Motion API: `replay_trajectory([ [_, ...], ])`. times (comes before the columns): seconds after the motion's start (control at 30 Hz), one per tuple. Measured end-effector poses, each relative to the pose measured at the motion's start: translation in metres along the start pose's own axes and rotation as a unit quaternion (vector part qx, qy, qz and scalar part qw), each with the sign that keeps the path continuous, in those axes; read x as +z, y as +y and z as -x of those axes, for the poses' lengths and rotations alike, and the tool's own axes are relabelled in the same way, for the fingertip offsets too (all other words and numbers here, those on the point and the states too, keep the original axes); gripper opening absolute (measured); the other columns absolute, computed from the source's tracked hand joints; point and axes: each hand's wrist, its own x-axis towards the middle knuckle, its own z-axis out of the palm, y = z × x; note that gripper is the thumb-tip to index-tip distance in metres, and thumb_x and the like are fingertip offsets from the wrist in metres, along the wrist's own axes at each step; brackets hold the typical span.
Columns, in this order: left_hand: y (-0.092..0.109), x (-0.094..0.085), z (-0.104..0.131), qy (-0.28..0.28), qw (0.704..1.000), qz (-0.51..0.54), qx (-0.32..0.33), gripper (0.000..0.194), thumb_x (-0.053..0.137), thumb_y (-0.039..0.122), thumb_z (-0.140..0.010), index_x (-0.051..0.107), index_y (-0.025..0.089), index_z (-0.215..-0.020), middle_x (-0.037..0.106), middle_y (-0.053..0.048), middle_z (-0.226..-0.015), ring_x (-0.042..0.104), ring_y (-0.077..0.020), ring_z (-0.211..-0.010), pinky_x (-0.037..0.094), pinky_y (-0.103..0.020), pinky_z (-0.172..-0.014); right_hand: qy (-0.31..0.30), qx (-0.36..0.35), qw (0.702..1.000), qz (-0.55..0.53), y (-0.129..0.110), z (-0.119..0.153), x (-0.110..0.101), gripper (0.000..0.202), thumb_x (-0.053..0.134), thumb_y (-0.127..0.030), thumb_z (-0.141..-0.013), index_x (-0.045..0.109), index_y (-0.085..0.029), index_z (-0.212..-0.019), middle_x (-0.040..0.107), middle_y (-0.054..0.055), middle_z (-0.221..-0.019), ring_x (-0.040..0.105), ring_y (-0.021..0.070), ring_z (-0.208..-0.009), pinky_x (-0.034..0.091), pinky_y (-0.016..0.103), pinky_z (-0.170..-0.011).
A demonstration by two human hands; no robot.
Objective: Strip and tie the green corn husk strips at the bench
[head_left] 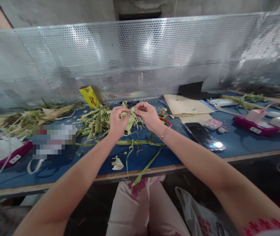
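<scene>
Leaf strip, pale green, above the blue tabletop; left hand, fingers pinching it from the left; right hand, likewise from the right, equally near; long axis, as I see it, dropping toward the near edge; green heap, just beside left hand

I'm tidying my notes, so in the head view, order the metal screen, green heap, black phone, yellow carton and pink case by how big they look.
1. Metal screen
2. Green heap and black phone: too alike to rank; the left hand hides part of the heap
3. Yellow carton
4. Pink case
</scene>
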Motion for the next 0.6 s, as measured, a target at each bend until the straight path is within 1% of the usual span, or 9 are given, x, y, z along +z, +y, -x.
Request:
replay_trajectory([
  [0.03, -0.001, 0.000, -0.001, 0.000, 1.000, 0.011, -0.022, 0.002, 0.060, 0.019, -0.066, 0.060, 0.019, -0.067, 0.055, -0.003, -0.081, 0.051, -0.0145, -0.078, 0.040, -0.027, -0.067, -0.001, -0.018, 1.000, 0.025, 0.000, 0.000, 0.000, 0.014, 0.064, -0.018, -0.059, 0.055, -0.018, -0.070, 0.054, -0.003, -0.067, 0.050, 0.0071, -0.063, 0.041, 0.023, -0.064],
  [0.1, -0.004, 0.003, -0.001, -0.012, 0.994, 0.066, -0.081, 0.005, 0.060, 0.022, -0.065, 0.060, 0.018, -0.068, 0.054, -0.001, -0.072, 0.047, -0.0107, -0.063, 0.038, -0.025, -0.059, -0.007, -0.045, 0.997, 0.070, 0.000, 0.000, -0.001, 0.012, 0.062, -0.020, -0.062, 0.055, -0.018, -0.072, 0.055, -0.002, -0.068, 0.051, 0.0083, -0.064, 0.042, 0.025, -0.065],
  [0.17, -0.006, 0.005, -0.002, -0.025, 0.978, 0.151, -0.145, 0.006, 0.061, 0.021, -0.064, 0.059, 0.017, -0.067, 0.052, 0.001, -0.062, 0.043, -0.0080, -0.054, 0.036, -0.024, -0.054, -0.011, -0.061, 0.992, 0.109, -0.002, 0.001, -0.001, 0.010, 0.060, -0.022, -0.064, 0.055, -0.018, -0.072, 0.055, -0.002, -0.067, 0.051, 0.0089, -0.064, 0.042, 0.025, -0.064],
  [0.23, -0.005, 0.008, -0.002, -0.034, 0.953, 0.234, -0.187, 0.007, 0.062, 0.020, -0.062, 0.058, 0.015, -0.064, 0.050, 0.003, -0.056, 0.043, -0.0070, -0.052, 0.037, -0.023, -0.055, -0.013, -0.070, 0.987, 0.141, -0.004, 0.002, -0.001, 0.009, 0.059, -0.022, -0.065, 0.054, -0.018, -0.072, 0.055, -0.001, -0.069, 0.051, 0.0090, -0.063, 0.042, 0.025, -0.063],
  [0.33, 0.001, 0.009, -0.001, -0.046, 0.921, 0.320, -0.219, 0.011, 0.065, 0.019, -0.058, 0.056, 0.014, -0.062, 0.051, 0.003, -0.056, 0.047, -0.0067, -0.055, 0.040, -0.023, -0.059, -0.011, -0.082, 0.981, 0.175, -0.008, 0.004, 0.000, 0.010, 0.058, -0.022, -0.066, 0.054, -0.017, -0.073, 0.056, 0.000, -0.072, 0.051, 0.0091, -0.064, 0.043, 0.025, -0.063],
  [0.4, 0.005, 0.008, 0.000, -0.047, 0.910, 0.337, -0.239, 0.014, 0.067, 0.020, -0.055, 0.056, 0.014, -0.062, 0.052, 0.003, -0.057, 0.049, -0.0067, -0.056, 0.042, -0.023, -0.062, -0.008, -0.087, 0.979, 0.182, -0.008, 0.005, 0.001, 0.010, 0.057, -0.022, -0.066, 0.055, -0.017, -0.073, 0.056, 0.000, -0.072, 0.051, 0.0089, -0.063, 0.043, 0.025, -0.062],
  [0.47, 0.007, 0.008, 0.001, -0.041, 0.910, 0.330, -0.248, 0.016, 0.068, 0.019, -0.054, 0.056, 0.014, -0.061, 0.053, 0.003, -0.059, 0.049, -0.0063, -0.057, 0.042, -0.023, -0.063, -0.007, -0.080, 0.982, 0.169, -0.005, 0.004, 0.000, 0.010, 0.057, -0.022, -0.066, 0.055, -0.017, -0.073, 0.056, 0.000, -0.070, 0.051, 0.0087, -0.062, 0.043, 0.025, -0.062],
  [0.6, 0.005, 0.009, 0.002, -0.044, 0.913, 0.327, -0.240, 0.015, 0.068, 0.017, -0.055, 0.056, 0.013, -0.063, 0.054, 0.003, -0.058, 0.050, -0.0057, -0.056, 0.042, -0.022, -0.063, -0.002, -0.061, 0.991, 0.123, 0.003, 0.000, -0.002, 0.012, 0.058, -0.023, -0.065, 0.054, -0.017, -0.075, 0.057, 0.000, -0.073, 0.054, 0.0092, -0.065, 0.045, 0.025, -0.066],
])
